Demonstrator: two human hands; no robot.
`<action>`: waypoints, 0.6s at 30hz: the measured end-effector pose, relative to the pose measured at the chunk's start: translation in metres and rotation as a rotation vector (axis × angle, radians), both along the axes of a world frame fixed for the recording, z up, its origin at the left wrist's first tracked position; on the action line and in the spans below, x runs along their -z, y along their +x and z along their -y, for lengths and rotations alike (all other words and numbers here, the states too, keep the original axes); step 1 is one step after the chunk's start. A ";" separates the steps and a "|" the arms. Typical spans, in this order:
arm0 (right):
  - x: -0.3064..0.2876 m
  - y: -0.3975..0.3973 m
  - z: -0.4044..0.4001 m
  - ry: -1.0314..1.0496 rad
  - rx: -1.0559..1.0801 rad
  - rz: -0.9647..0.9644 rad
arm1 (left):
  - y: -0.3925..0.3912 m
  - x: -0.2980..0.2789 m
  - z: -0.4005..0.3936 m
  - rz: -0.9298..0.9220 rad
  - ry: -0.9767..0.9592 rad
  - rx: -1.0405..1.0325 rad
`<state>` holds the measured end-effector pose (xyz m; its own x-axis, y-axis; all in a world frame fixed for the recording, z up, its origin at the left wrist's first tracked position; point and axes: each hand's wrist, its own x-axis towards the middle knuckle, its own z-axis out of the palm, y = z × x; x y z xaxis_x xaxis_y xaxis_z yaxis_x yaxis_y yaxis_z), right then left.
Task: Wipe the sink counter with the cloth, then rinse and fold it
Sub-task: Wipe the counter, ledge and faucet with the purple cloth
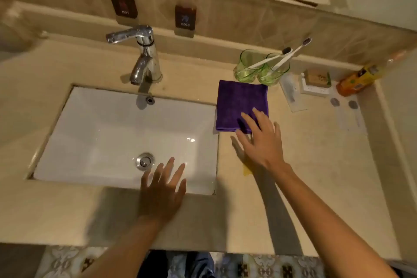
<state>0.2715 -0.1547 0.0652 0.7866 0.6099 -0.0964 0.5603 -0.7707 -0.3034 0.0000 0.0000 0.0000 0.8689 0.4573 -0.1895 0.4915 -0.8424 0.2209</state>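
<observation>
A person's right hand [259, 140], fingers spread and holding nothing, reaches onto the near edge of a folded purple cloth [241, 104] lying on the table [316, 165] just beyond its fingertips, beside the sink [101, 133]. The left hand [162, 189] hovers open and empty over the basin's near rim. A clean wipe likely calls for pressing the palm flat and sweeping in overlapping strokes, clear of the green glasses [261, 67] beyond the cloth.

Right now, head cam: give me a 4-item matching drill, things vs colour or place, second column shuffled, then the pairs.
Things:
1. cloth
2. glasses
3. bottle
4. left hand

Colour or place:
A. orange, far right of the counter
B. over the basin's front edge
C. purple, folded, beside the basin
D. green, holding toothbrushes

Pairs: 1-C, 2-D, 3-A, 4-B
</observation>
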 end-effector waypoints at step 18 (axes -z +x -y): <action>0.058 0.095 -0.076 -0.229 -0.214 0.083 | 0.005 0.003 -0.002 -0.080 -0.030 -0.038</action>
